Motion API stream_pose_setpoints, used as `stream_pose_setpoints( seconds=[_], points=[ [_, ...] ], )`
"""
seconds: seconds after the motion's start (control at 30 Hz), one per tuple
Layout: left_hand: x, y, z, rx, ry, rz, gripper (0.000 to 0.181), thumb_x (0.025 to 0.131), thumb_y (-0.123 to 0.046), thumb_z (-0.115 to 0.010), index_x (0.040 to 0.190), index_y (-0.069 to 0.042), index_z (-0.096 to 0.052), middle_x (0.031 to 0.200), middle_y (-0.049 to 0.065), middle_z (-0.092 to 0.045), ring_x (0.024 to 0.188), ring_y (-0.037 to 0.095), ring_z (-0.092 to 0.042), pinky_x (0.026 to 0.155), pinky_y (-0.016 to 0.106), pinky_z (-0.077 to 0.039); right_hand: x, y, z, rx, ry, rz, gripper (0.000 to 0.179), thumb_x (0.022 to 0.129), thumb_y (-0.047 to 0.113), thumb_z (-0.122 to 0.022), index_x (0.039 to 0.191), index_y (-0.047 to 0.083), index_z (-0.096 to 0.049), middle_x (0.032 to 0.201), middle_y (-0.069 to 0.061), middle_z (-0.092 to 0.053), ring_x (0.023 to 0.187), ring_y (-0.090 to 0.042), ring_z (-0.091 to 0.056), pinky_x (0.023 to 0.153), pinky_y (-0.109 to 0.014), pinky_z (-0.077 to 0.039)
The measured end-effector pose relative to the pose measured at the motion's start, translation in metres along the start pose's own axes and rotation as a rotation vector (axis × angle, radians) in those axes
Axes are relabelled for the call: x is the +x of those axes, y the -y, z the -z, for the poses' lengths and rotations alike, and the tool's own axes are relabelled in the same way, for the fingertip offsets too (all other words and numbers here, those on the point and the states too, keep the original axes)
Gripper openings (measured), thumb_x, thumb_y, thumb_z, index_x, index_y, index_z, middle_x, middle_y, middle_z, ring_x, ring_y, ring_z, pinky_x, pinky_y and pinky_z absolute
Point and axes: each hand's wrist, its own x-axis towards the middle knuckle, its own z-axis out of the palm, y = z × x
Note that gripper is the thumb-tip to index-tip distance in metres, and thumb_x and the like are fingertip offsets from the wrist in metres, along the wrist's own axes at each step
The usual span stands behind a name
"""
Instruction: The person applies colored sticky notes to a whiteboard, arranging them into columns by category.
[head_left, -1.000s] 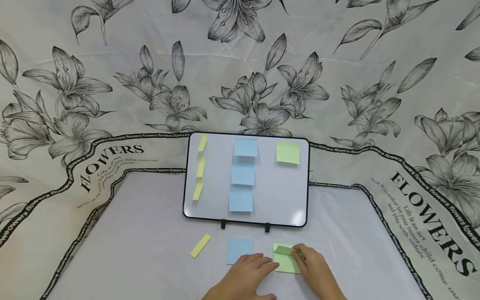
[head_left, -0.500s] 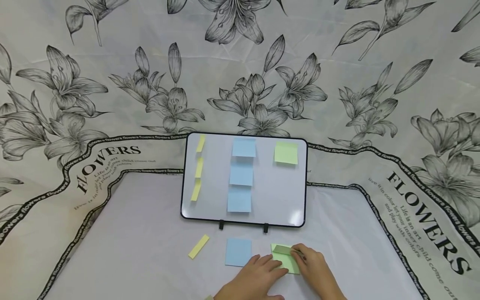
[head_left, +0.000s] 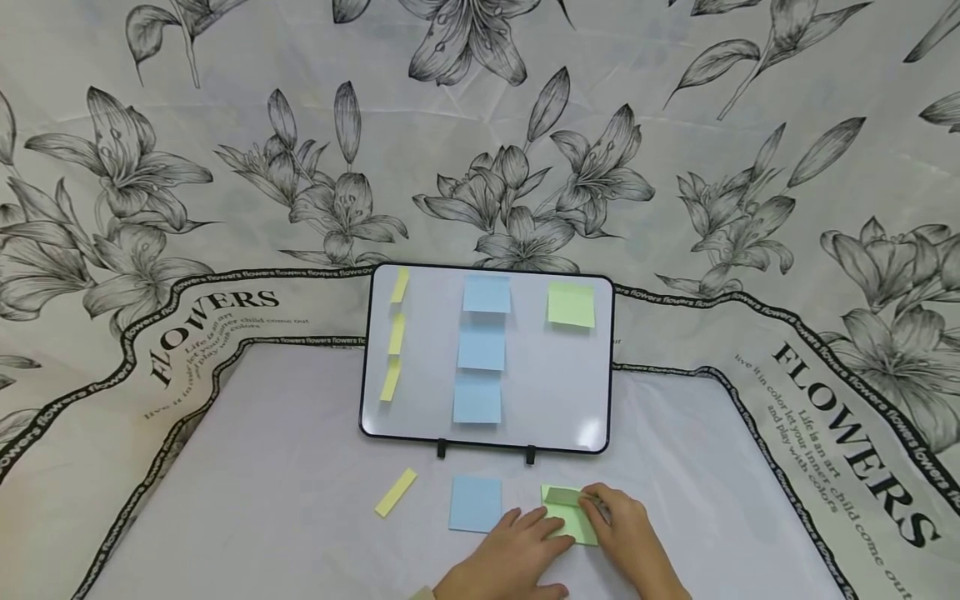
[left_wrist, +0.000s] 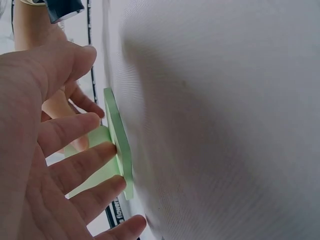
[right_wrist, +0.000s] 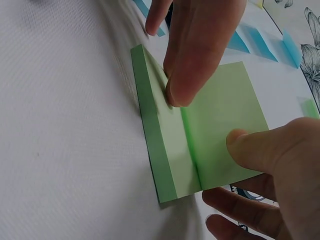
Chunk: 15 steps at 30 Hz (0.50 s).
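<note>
On the white cloth lies a pad of green sticky notes (head_left: 577,528), seen edge-on in the left wrist view. Its top sheet (right_wrist: 225,105) is peeled up and folded back from the pad. My right hand (head_left: 628,533) pinches that sheet at its right side, the thumb flat on it in the right wrist view. My left hand (head_left: 508,552) has its fingers spread, with fingertips resting on the near left part of the green pad (left_wrist: 120,145). Close to the left fingers lies a pad of blue sticky notes (head_left: 475,504), partly overlapped by them.
Behind stands a whiteboard (head_left: 555,375) on small black feet. It bears several yellow strips (head_left: 396,333) at left, blue notes (head_left: 482,347) in a middle column and one green note (head_left: 571,305) at upper right. A yellow strip pad (head_left: 396,492) lies on the cloth.
My left hand has slid right, its fingertips moving from the green pad's left edge onto the pad. My right hand keeps its pinch on the lifted sheet. The head view has shifted slightly.
</note>
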Motion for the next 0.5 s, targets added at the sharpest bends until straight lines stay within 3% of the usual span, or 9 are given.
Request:
stream_pose_setpoints(
  seconds=[0.2,0.5],
  points=[
    [0.000,0.000,-0.002,0.025,-0.008,0.005,0.054,0.097,-0.058,-0.063,0.139,-0.024,-0.063,0.147,-0.003,-0.058,0.137,0.022,-0.055,0.098,0.041,-0.055,0.005,-0.004,-0.002,0.008,-0.001,-0.006,0.005,0.093,0.013,-0.076,0.097,0.014,-0.076,0.092,-0.002,-0.078,0.090,-0.023,-0.076,0.076,-0.040,-0.060],
    [0.003,0.004,-0.004,0.001,0.034,0.024,0.055,0.096,-0.058,-0.064,0.139,-0.024,-0.062,0.149,-0.007,-0.054,0.138,0.016,-0.052,0.099,0.036,-0.054,0.011,-0.006,-0.002,0.060,-0.017,0.035,0.003,0.092,0.012,-0.077,0.094,0.011,-0.074,0.085,0.003,-0.076,0.075,-0.007,-0.068,0.066,-0.025,-0.057]
  ],
)
